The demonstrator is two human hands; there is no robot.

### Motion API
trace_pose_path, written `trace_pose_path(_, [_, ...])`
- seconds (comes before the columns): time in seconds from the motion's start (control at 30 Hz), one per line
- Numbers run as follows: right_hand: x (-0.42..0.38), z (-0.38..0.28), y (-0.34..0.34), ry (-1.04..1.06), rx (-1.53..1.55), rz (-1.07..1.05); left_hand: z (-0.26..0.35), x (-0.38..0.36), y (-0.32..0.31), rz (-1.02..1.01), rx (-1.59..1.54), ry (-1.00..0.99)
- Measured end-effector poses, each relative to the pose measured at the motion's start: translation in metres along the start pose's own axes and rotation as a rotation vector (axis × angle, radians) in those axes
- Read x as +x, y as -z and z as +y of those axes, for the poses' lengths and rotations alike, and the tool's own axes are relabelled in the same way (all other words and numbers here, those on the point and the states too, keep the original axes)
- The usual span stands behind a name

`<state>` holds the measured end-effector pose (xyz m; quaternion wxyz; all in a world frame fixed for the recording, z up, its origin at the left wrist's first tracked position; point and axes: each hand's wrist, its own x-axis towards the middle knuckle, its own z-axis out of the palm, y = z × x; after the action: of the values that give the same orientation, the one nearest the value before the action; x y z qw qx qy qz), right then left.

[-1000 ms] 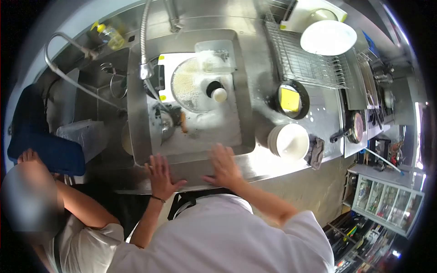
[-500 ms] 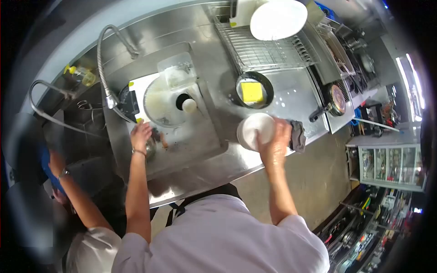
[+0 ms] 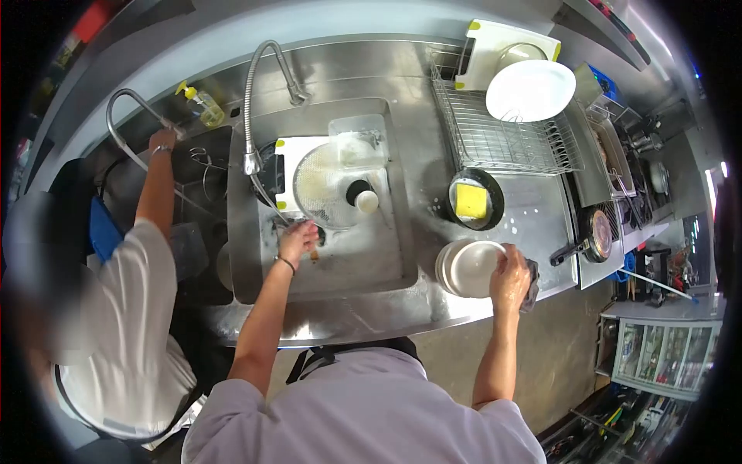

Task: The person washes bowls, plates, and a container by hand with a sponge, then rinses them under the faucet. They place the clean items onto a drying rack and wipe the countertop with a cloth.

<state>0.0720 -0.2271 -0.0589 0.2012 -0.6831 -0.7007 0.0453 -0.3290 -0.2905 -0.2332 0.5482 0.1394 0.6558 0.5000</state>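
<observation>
My right hand (image 3: 510,280) grips the rim of a white bowl (image 3: 473,267), thumb and fingers at its right side. This bowl is the top one of a small stack on the counter's front edge. Over the sink basin (image 3: 355,278), my left hand (image 3: 300,241) has curled fingers beside a small dark thing; what they hold, if anything, I cannot make out. Near it in the sink lie a round mesh strainer (image 3: 317,182), a white cutting board (image 3: 290,155), a clear plastic container (image 3: 357,139) and a black-and-white cylindrical thing (image 3: 366,201).
A yellow sponge (image 3: 471,201) sits in a black pan (image 3: 487,220). Behind are a wire dish rack (image 3: 502,143) and white oval dish (image 3: 531,90). A hose faucet (image 3: 249,116) arches over the sink. At the left sink, a co-worker's hand (image 3: 162,139) reaches toward another faucet.
The whole view has shifted, so the counter sits further right. My right hand has gone from over the bowl to its rim. The co-worker's arm has reached up to the left faucet.
</observation>
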Motion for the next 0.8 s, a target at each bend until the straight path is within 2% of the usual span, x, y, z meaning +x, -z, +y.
trace_pose_path(0.07, [0.011,-0.006,0.008,0.092,0.026,0.125,-0.003,-0.003,0.004,0.035,-0.025,-0.001])
trace_pose_path(0.13, [0.022,-0.027,0.021,0.076,0.091,0.089,-0.002,-0.004,0.010,0.076,-0.057,-0.001])
trace_pose_path(0.2, [0.030,-0.067,0.024,0.135,0.264,0.003,0.013,0.000,0.017,-0.034,-0.305,-0.017])
trace_pose_path(0.27, [0.039,-0.093,-0.023,0.381,0.281,0.041,0.031,0.000,0.020,-0.091,-0.362,-0.044])
trace_pose_path(0.33, [0.044,-0.145,-0.064,0.531,0.383,-0.169,0.051,0.001,0.023,-0.240,-0.527,-0.020])
trace_pose_path(0.37, [0.045,-0.167,-0.102,0.537,0.340,-0.309,0.060,-0.002,0.024,-0.320,-0.546,-0.044])
trace_pose_path(0.4, [0.039,-0.198,-0.120,0.368,0.500,-0.397,0.065,0.000,0.027,-0.395,-0.638,-0.020])
trace_pose_path(0.47, [0.028,-0.238,-0.195,0.304,0.520,-0.506,0.081,-0.011,0.022,-0.481,-0.716,-0.018])
trace_pose_path(0.5, [0.018,-0.254,-0.205,0.213,0.604,-0.554,0.086,-0.012,0.024,-0.478,-0.688,-0.005])
trace_pose_path(0.53, [0.011,-0.264,-0.215,0.223,0.614,-0.557,0.083,-0.004,0.031,-0.468,-0.685,-0.015])
trace_pose_path(0.6, [-0.001,-0.275,-0.240,0.122,0.690,-0.647,0.063,0.023,0.055,-0.174,-0.213,-0.053])
trace_pose_path(0.63, [-0.007,-0.275,-0.253,0.013,0.878,-0.731,0.061,0.027,0.067,-0.185,-0.276,-0.005])
trace_pose_path(0.67, [-0.011,-0.275,-0.271,0.014,0.880,-0.741,0.060,0.026,0.070,-0.175,-0.277,-0.003])
trace_pose_path(0.73, [-0.014,-0.273,-0.298,-0.297,1.147,-0.869,0.059,0.027,0.066,-0.031,-0.125,-0.085])
trace_pose_path(0.77, [-0.013,-0.274,-0.298,-0.300,1.146,-0.874,0.078,0.007,0.044,0.160,0.125,-0.027])
trace_pose_path(0.8, [-0.013,-0.276,-0.293,-0.334,1.132,-0.942,0.076,0.006,0.038,0.163,0.125,-0.019])
